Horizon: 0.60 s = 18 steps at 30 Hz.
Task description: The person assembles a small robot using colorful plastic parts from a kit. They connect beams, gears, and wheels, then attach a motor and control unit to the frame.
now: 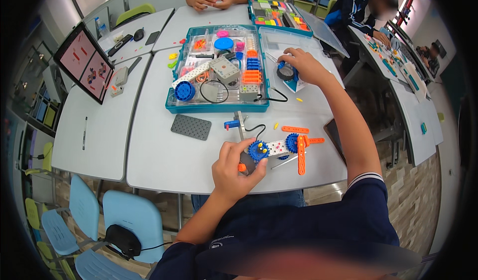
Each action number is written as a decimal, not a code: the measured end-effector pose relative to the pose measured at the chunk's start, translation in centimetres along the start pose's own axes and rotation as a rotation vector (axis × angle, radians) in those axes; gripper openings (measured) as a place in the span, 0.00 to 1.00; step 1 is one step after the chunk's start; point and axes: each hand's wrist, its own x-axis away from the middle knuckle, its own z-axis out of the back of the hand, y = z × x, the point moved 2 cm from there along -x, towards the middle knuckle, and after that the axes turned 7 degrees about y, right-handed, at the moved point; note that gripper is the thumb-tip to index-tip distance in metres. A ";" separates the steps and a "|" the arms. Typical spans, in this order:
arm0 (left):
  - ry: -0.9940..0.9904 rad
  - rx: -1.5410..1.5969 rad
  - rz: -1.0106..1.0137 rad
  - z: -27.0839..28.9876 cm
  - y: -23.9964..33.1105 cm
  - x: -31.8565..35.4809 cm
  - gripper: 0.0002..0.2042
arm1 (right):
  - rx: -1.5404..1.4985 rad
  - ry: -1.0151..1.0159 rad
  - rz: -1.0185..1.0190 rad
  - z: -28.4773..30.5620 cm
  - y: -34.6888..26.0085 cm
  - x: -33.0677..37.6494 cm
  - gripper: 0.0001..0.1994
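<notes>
My left hand is closed around the near-left end of a building-kit model, its thumb and fingers beside a blue gear. A white perforated beam runs from there to a second blue gear, where orange strips cross. A grey post with a blue peg rises behind the model. My right hand reaches out to the right of the kit box, fingers bent onto a black ring-shaped part with blue pieces. Its exact kind is partly hidden by the fingers.
The teal-rimmed kit box holds gears, beams and grey blocks. A grey perforated plate, a loose orange strip and small yellow pegs lie nearby. A tablet stands at left. Across the table, a person's hands work beside another parts box.
</notes>
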 end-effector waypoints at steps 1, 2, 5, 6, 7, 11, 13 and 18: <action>-0.004 0.006 0.011 0.0 0.0 0.0 0.23 | 0.012 0.002 0.039 0.2 0.1 0.1 0.37; -0.004 0.000 0.004 0.0 0.1 -0.1 0.23 | 0.029 0.009 0.054 0.2 0.2 0.3 0.34; -0.010 -0.014 -0.006 0.1 0.2 -0.1 0.23 | -0.018 0.073 0.079 -0.3 0.8 0.8 0.34; -0.006 -0.008 -0.006 0.1 0.1 -0.1 0.22 | -0.071 0.133 0.054 -0.6 1.1 1.0 0.34; -0.004 -0.004 0.000 0.1 0.1 -0.1 0.22 | -0.126 0.203 0.028 -0.9 1.3 1.0 0.34; 0.017 -0.007 -0.038 0.0 -0.1 -0.1 0.22 | -0.666 0.410 -0.294 -2.2 2.8 1.1 0.16; 0.014 0.013 -0.021 -0.1 -0.2 0.0 0.22 | -0.631 0.461 -0.203 -2.4 2.8 1.4 0.15; 0.006 -0.003 -0.031 -0.1 -0.2 -0.1 0.23 | -0.314 0.314 -0.009 -3.0 1.6 2.3 0.12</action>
